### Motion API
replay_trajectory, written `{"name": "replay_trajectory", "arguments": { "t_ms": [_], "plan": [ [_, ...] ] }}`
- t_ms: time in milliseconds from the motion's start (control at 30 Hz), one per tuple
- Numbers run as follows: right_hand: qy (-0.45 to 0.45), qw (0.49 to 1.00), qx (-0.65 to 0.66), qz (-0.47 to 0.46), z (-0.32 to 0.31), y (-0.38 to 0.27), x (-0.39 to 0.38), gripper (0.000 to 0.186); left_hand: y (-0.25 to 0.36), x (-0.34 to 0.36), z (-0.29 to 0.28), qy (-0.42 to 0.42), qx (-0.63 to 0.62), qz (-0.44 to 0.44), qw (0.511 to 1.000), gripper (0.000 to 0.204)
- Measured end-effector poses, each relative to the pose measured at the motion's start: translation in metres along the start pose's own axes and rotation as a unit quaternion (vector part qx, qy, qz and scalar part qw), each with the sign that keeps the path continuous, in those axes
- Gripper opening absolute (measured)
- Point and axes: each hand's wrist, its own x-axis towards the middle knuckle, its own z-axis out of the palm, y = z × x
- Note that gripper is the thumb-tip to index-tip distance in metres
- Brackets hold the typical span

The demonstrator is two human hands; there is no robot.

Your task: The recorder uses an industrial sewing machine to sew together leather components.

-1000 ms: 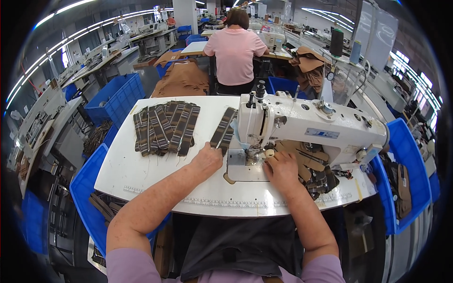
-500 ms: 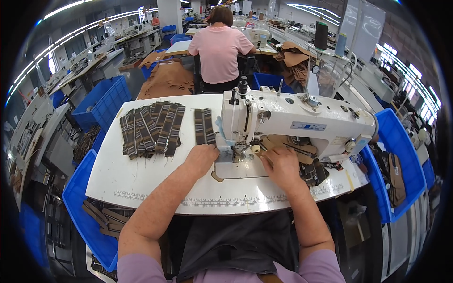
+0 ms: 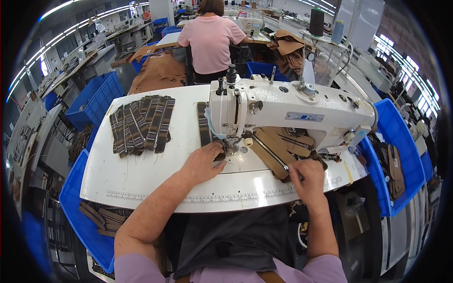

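Observation:
A white sewing machine (image 3: 292, 111) stands on the white table, its needle area at the left end. My left hand (image 3: 203, 162) lies by the presser foot, fingers flat and thumb apart. Its fingertips rest on the near end of a dark striped fabric strip (image 3: 204, 125), which is partly hidden by the machine head. Under the machine arm are brown fabric pieces (image 3: 269, 151) with dark narrow bands across them. My right hand (image 3: 307, 180) is closed in a pinch at the near right end of one long dark band on a brown piece. Its fingertips partly hide the grip.
Overlapping striped strips (image 3: 141, 125) lie at the table's left. Blue bins with fabric pieces stand at the left (image 3: 71, 200) and right (image 3: 405, 181). A printed ruler (image 3: 188, 198) runs along the front edge. Ahead, a person in pink (image 3: 212, 45) sits at another machine.
My right hand has moved from beside the needle toward me and to the right, uncovering the brown pieces. My left hand and the striped strip are closer to the needle. The view has shifted slightly.

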Motion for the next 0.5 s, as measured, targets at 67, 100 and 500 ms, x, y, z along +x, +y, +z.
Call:
{"name": "replay_trajectory", "arguments": {
  "t_ms": [67,100,500],
  "plan": [
    [-0.058,0.997,0.029,-0.042,0.019,-0.023,0.012,0.013,-0.003,0.002,0.000,-0.030,-0.033,-0.011,0.999,0.030],
    [-0.086,0.993,0.057,-0.063,0.030,-0.033,0.020,0.017,-0.009,0.000,0.000,-0.016,-0.072,0.012,0.997,0.027],
    [-0.157,0.976,0.083,-0.123,0.119,-0.036,0.046,0.031,-0.022,0.019,0.002,-0.020,-0.160,0.018,0.987,0.017]
  ]
}}
